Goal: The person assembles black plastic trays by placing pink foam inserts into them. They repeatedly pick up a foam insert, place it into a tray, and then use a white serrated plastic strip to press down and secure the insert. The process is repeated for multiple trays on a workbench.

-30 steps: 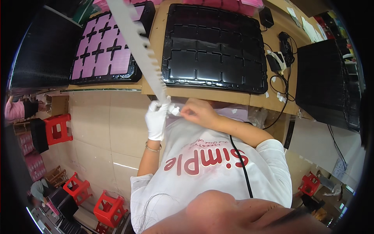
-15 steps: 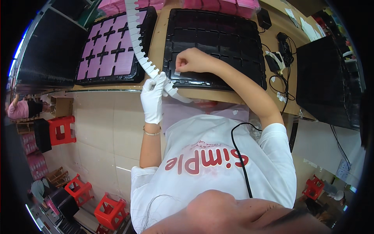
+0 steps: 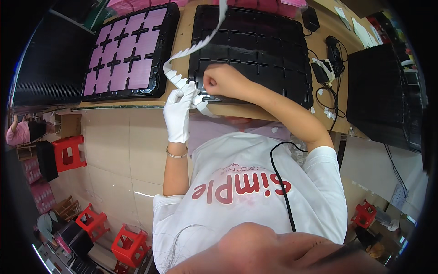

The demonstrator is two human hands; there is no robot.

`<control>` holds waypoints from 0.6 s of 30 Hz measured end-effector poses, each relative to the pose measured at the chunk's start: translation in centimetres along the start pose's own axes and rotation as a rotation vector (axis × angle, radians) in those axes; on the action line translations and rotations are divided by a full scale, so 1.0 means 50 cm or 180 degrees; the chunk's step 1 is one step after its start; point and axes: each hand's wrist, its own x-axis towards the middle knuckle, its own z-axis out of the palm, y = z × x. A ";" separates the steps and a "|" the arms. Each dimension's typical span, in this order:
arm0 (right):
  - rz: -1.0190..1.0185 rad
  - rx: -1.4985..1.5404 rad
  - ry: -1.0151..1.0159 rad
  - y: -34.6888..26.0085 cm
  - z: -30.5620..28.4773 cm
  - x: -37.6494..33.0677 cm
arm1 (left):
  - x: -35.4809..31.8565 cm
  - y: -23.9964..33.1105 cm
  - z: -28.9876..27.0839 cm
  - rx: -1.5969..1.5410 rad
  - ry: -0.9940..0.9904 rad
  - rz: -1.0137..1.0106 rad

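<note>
We see the glossy black tray (image 3: 276, 57), moulded plastic, lying flat, likely for stability. Thin, notched white strip (image 3: 172, 75) loops past its left edge; our gloved left hand (image 3: 177, 113) pinches it, probably against slipping. Bare right hand (image 3: 222, 81) curls over the tray; can't tell if it's holding anything.

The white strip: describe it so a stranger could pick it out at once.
On the brown table, find the gap between the pink-filled tray and the black tray right of it. At its near end, the gloved left hand grips a long white strip curving away. Its toothed edge sets it apart from the plain white glove.
</note>
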 end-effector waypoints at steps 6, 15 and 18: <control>0.0715 0.2143 0.0643 0.000 -0.041 -0.050 | -0.007 0.029 0.008 -0.0038 0.0207 -0.0278; 0.1185 0.2547 0.1036 -0.109 -0.011 -0.146 | -0.029 0.061 0.078 -0.0920 -0.0035 -0.0278; 0.0366 0.1377 0.1890 -0.090 -0.004 -0.166 | -0.027 0.062 0.099 -0.0527 -0.0156 -0.0236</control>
